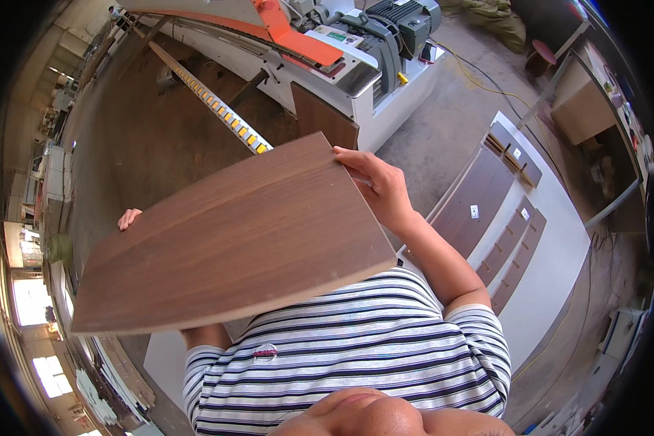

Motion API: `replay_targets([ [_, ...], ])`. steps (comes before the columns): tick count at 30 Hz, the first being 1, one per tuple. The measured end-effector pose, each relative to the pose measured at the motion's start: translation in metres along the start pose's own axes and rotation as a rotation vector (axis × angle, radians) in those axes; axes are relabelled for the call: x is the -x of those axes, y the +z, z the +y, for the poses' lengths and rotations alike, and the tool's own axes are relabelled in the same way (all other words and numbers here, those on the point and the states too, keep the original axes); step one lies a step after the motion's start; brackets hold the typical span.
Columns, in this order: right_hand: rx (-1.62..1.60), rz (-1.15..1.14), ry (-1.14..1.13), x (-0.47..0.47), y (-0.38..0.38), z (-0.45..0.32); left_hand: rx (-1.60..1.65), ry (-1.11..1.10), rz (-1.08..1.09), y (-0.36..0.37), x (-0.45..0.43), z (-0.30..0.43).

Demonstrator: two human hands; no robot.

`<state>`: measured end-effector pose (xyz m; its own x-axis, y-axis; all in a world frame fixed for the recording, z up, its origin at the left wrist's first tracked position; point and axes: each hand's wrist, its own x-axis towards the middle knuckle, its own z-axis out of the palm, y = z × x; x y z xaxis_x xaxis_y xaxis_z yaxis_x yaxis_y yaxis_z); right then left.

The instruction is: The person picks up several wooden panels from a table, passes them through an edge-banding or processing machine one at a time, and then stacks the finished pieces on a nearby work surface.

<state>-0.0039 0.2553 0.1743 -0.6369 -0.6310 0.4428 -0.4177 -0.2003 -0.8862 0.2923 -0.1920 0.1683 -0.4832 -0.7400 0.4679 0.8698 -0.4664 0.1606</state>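
Observation:
A dark brown wood-grain panel point(234, 234) spans the space before my chest, tilted with its broad face towards the camera. My right hand point(376, 185) grips its right end near the far corner, thumb and fingers at the edge. At the far long edge, the fingertips of my left hand point(129, 218) curl over; the rest of that hand and most of the left forearm are hidden behind the board. A pale raw edge shows along the panel's near side.
Ahead stands a white and orange woodworking machine point(327, 52) with a motor point(403, 22); a brown board point(325, 116) leans on it. A rail with yellow rollers point(218, 109) runs off to the far left. At right, a white sheet point(556, 240) bears brown panels point(471, 188) and slotted strips point(518, 261).

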Motion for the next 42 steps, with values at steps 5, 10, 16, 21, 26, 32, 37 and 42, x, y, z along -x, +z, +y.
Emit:
replay_targets([
  [5,-1.008,-0.062,0.579,0.003,-0.025,-0.022,-0.085,0.022,0.011,0.022,-0.022,0.014],
  [10,-0.714,-0.203,0.778,0.009,-0.025,-0.041,-0.093,0.002,0.004,0.026,-0.032,0.016],
  [16,-0.722,-0.327,0.797,0.008,-0.034,-0.039,-0.099,-0.026,-0.008,0.035,-0.036,0.021],
  [21,-0.565,-0.369,0.791,0.011,-0.039,-0.047,-0.097,-0.068,-0.021,0.039,-0.042,0.015],
  [26,-0.940,-0.185,0.888,0.038,-0.056,-0.049,-0.090,-0.218,-0.062,0.048,-0.054,-0.018],
  [32,-0.289,-0.357,1.153,0.105,-0.051,-0.004,-0.092,-0.552,-0.202,0.088,-0.083,-0.100],
  [37,-0.319,-0.385,1.254,0.170,-0.079,0.072,-0.188,-0.737,-0.284,0.145,-0.082,-0.249],
  [42,-0.174,0.170,1.115,0.263,-0.176,0.125,-0.736,-0.583,-0.107,0.236,0.026,-0.440],
])
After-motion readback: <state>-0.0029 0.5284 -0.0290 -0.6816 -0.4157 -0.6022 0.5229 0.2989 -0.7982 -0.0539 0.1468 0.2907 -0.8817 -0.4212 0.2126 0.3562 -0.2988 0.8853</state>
